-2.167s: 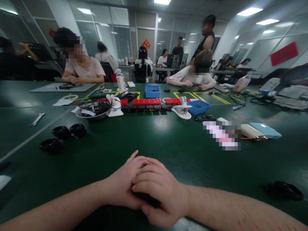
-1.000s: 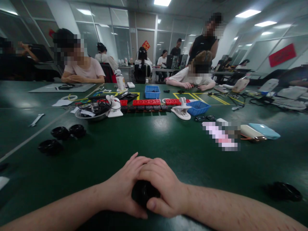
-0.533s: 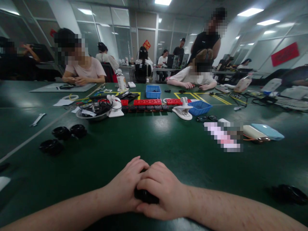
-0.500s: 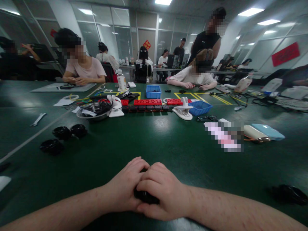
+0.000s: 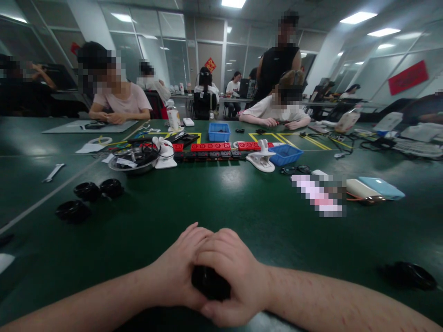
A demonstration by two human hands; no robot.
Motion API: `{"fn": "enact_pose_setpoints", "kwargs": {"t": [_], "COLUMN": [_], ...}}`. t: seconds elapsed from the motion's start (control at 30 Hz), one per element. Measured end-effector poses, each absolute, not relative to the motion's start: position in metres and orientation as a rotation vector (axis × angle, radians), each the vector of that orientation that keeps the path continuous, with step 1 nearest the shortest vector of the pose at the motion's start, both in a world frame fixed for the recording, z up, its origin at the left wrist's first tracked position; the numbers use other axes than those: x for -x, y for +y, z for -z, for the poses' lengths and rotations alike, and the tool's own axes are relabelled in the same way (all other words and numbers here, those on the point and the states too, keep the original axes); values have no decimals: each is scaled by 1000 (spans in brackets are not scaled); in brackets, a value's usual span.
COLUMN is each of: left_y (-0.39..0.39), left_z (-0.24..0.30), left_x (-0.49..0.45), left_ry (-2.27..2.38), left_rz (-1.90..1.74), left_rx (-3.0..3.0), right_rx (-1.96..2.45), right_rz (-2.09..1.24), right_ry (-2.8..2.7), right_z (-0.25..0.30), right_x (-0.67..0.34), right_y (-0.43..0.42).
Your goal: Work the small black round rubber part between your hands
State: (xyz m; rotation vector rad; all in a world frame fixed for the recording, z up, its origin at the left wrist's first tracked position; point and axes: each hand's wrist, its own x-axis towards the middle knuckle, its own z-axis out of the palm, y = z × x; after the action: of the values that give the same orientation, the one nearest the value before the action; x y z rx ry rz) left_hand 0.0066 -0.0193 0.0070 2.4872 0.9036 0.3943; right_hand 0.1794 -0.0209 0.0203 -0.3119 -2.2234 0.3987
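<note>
Close to me, just above the green table (image 5: 228, 203), my left hand (image 5: 182, 269) and my right hand (image 5: 235, 272) are wrapped round a glossy black rounded object (image 5: 210, 281). The left palm presses its left side. Fingers of the right hand curl over its top, and the right thumb lies under its near edge. Much of the object is covered by my fingers, so its exact kind does not show. Several black ring-shaped pieces (image 5: 87, 191) lie on the table to the left, and another black ring-shaped piece (image 5: 413, 275) is at the far right.
Ahead lie a red and black power strip (image 5: 210, 147), two white clip stands, blue bins (image 5: 219, 133) and a bowl of cables (image 5: 133, 159). A wrench (image 5: 53, 173) is at left; a blue case (image 5: 380, 186) at right. Co-workers sit across the table; a person stands behind.
My right fingers have shifted over the black object, and more of its front shows between my hands. The standing person in the background has moved left.
</note>
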Motion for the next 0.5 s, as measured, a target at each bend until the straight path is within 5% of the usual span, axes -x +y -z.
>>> {"fn": "enact_pose_setpoints", "kwargs": {"t": [0.5], "left_y": [-17], "left_z": [-10], "left_x": [-8], "left_ry": [866], "left_rz": [-433], "left_rx": [-2326], "right_rx": [550], "right_rz": [-382], "right_ry": [-2273], "right_z": [-11], "right_x": [-179], "right_y": [-21]}}
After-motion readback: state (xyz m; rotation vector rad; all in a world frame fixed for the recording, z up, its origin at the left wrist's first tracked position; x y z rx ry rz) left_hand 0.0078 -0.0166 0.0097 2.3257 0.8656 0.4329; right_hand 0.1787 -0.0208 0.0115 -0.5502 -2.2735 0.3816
